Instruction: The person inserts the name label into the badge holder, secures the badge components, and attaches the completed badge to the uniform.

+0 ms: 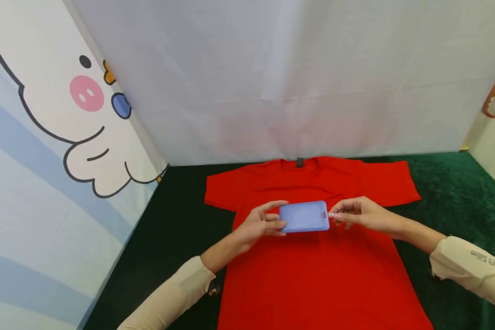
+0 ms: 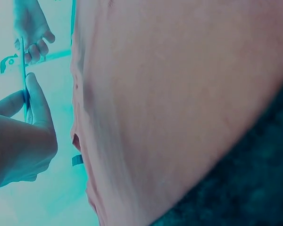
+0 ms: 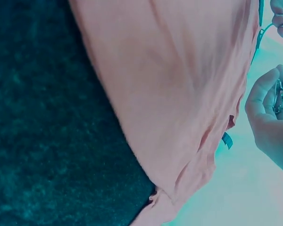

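Observation:
A light-blue card holder [image 1: 304,217] is held flat above the red T-shirt [image 1: 313,279], its slotted end toward the right. My left hand [image 1: 255,228] pinches its left end between thumb and fingers; the left wrist view shows the card holder [image 2: 23,70] edge-on. At the slot, my right hand [image 1: 363,214] pinches a small clip [image 1: 332,214] with a shiny stud. In the right wrist view, metal of the clip [image 3: 278,96] shows among the right fingers. Whether the clip passes through the slot cannot be told.
The T-shirt lies spread on a dark green cloth [image 1: 458,206], collar tag [image 1: 299,162] at the far side. A white curtain [image 1: 293,82] stands behind, and a cartoon-printed panel [image 1: 37,183] stands at left. A small dark object [image 1: 213,290] lies by the left forearm.

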